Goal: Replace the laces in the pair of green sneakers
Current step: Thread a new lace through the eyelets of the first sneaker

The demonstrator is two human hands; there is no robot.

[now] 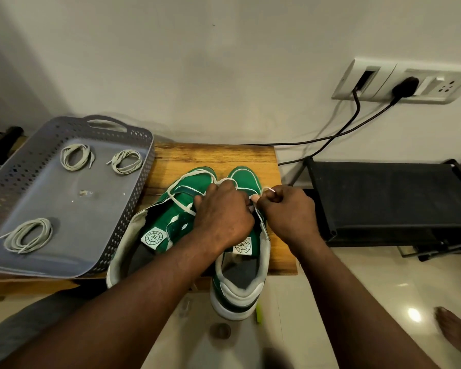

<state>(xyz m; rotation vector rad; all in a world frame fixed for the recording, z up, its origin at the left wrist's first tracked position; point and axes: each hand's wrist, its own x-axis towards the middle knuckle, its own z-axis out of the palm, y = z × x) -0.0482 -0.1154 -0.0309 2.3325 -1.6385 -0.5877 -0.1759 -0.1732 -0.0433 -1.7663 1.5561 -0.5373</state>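
Your right hand (290,211) pinches the lace (269,189) by its tip, probably to feed an eyelet. Your left hand (224,217) curls on the same lace over the nearer sneaker (240,275), steadying it on the table (224,155). Spare coiled laces (127,161) wait in the tray (141,182) alongside.

Left hand (224,215) and right hand (290,214) pinch white lace (266,189) over green sneaker (244,179).

Tray (133,209) left of sneakers (175,226), perhaps touching, on table (224,155).
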